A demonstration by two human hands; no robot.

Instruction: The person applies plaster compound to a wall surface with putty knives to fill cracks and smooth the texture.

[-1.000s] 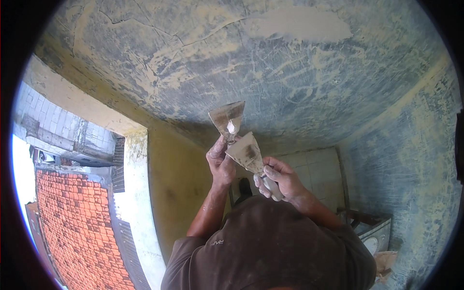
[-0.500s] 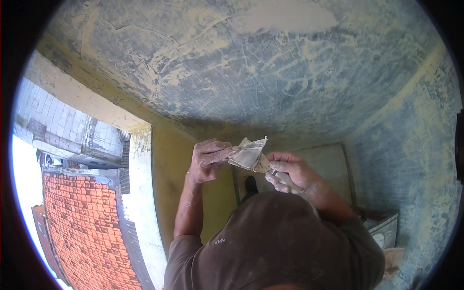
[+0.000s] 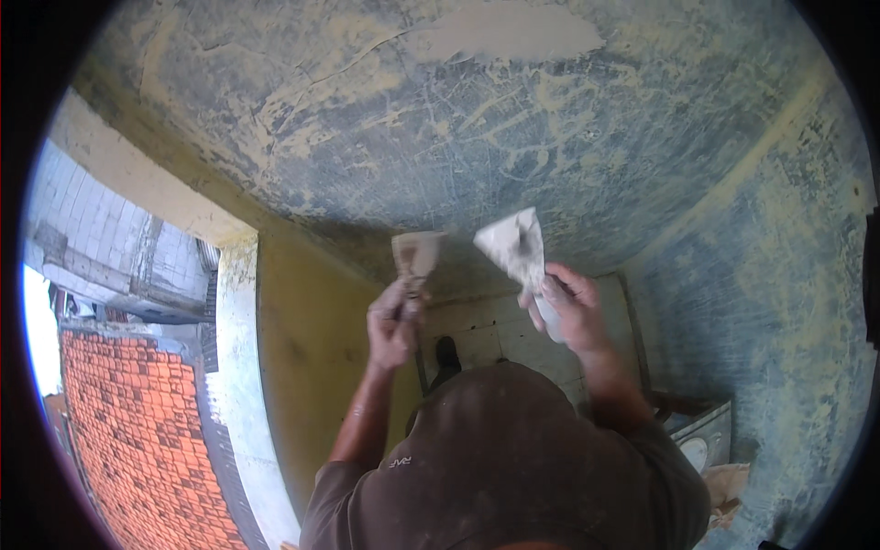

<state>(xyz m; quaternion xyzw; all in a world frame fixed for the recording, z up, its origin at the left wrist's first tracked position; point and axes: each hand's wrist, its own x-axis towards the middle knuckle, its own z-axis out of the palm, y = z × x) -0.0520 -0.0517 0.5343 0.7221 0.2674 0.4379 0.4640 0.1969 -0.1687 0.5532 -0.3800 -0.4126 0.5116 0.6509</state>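
Note:
My left hand, dusted with pale residue, is closed on a putty knife with its blade pointing up, slightly blurred. To its right, my right hand grips a second putty knife, whose wide blade is tilted up-left and carries whitish material with a dark patch. The two blades are apart. Both are held in front of a mottled blue-grey and yellowish wall, which has a smooth pale patch near the top.
A yellow side wall and pale post stand at left, with orange roof tiles outside beyond them. My feet are on a tiled floor. At lower right a dark wooden and metal item sits by the right wall.
The two blades, overlapped half a second ago, have separated. My right hand has moved up, and its blade now carries pale material on the face in view. My left hand has turned its knife upright.

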